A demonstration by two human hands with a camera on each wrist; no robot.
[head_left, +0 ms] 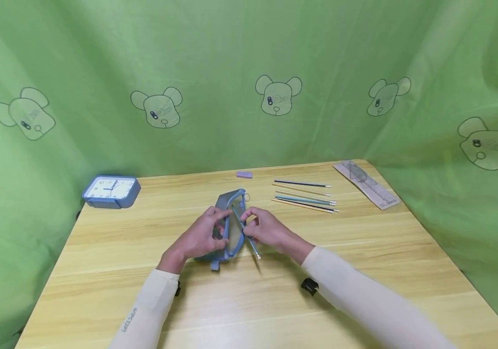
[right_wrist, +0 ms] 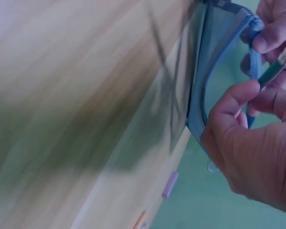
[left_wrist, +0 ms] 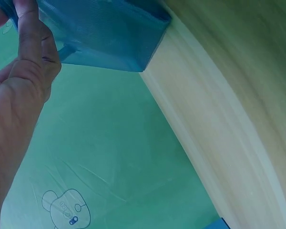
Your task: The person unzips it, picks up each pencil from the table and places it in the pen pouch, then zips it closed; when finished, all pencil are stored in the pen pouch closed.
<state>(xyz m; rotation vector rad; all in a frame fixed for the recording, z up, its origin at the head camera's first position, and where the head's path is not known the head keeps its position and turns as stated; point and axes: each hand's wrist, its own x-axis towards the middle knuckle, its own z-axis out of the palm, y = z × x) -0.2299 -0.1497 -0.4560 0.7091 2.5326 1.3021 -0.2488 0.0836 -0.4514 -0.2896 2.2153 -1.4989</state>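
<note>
A blue mesh pencil case [head_left: 226, 199] stands unzipped on the table, its mouth spread apart. My left hand [head_left: 201, 235] grips the near-left zipper edge, thumb and fingers apart along it; the left wrist view has this hand [left_wrist: 31, 78] beside the case's mesh side [left_wrist: 107, 36]. Between thumb and fingers, my right hand [head_left: 272, 231] pinches a teal pencil [head_left: 253, 246]. The pencil slants across the open mouth, its eraser end towards me and its other end inside the opening. In the right wrist view the pencil [right_wrist: 272, 71] shows its metal ferrule close to the left hand's fingers.
Several pencils [head_left: 303, 194] lie in a loose group at the back right, beside clear rulers on a pale pink sheet [head_left: 384, 198]. A purple eraser [head_left: 244, 174] sits near the back edge. A blue clock [head_left: 111, 190] stands at the back left. Green curtains [head_left: 223, 131] surround the table [head_left: 114, 261].
</note>
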